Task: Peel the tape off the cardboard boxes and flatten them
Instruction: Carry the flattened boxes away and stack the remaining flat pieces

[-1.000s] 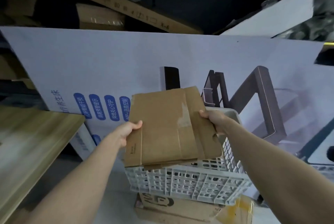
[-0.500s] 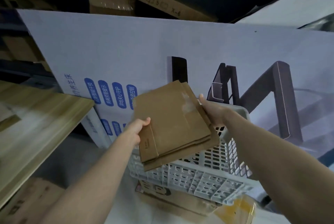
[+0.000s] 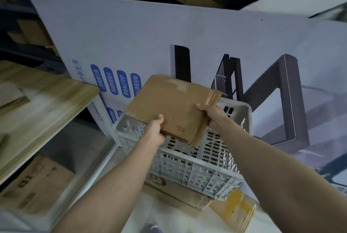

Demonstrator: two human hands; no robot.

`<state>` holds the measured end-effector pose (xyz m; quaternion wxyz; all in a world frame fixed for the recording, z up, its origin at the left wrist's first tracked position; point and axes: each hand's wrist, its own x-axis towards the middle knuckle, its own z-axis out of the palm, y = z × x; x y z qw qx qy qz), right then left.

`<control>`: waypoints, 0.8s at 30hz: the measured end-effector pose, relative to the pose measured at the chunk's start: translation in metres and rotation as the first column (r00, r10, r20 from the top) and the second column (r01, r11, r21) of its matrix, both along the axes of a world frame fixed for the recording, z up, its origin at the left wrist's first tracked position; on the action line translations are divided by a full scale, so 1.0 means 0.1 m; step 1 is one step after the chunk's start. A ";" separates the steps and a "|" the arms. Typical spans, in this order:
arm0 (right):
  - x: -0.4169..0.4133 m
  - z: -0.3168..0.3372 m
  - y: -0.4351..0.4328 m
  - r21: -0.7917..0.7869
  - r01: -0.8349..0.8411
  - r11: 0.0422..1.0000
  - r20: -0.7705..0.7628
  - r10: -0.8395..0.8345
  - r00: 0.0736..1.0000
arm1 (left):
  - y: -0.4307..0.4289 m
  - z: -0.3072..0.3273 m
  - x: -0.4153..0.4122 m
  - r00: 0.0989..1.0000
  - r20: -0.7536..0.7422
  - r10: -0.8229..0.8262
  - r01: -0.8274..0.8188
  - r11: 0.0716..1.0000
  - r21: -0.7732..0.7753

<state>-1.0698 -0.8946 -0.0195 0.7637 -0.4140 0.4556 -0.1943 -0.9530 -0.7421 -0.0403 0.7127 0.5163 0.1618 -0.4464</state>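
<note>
A flattened brown cardboard box (image 3: 169,105) with clear tape remnants on its top face is held tilted over a white perforated plastic crate (image 3: 197,169). My left hand (image 3: 155,131) grips its near left edge, thumb on top. My right hand (image 3: 212,116) grips its right side by the folded flap. The box's lower corner dips inside the crate's rim.
A large white printed carton (image 3: 150,35) stands upright behind the crate. A wooden tabletop (image 3: 43,107) juts in at left with a brown box (image 3: 37,184) under it. Flat cardboard (image 3: 178,199) and a yellow-taped piece (image 3: 236,208) lie beneath the crate.
Both hands have lowered the flattened box toward the crate and turned it; its near corner now sits inside the rim. The view has shifted closer and down.
</note>
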 end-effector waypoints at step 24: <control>0.04 -1.34 -0.60 0.136 -0.161 0.978 -0.561 0.210 0.801 | -0.72 -1.06 1.43 0.355 0.094 -0.930 0.613 0.308 0.727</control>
